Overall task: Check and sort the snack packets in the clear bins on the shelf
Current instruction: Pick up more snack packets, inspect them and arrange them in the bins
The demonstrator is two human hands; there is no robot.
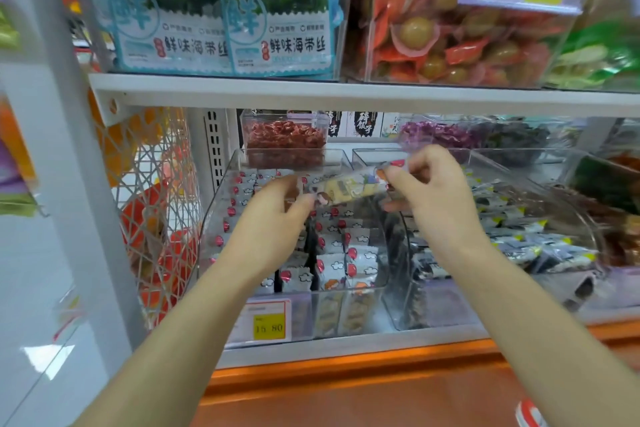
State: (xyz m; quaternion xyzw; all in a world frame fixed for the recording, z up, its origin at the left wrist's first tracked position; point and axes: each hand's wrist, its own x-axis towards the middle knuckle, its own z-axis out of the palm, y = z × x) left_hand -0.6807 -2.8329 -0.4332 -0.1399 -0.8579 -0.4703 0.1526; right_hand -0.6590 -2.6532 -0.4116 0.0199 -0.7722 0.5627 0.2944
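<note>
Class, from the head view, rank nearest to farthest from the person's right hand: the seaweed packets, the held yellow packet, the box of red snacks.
1. yellow packet: pinched by the right hand.
2. box of red snacks: behind it, to the left.
3. seaweed packets: upper shelf, far left.

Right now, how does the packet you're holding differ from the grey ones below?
The held packet is pale yellow; the bin packets are grey with red balloons and white clouds. The held packet looks long and narrow, the bin packets squarish. The left hand and right hand pinch the held packet's ends in the air; the bin packets stand in rows in the clear bin. Both are printed wrappers.
</note>
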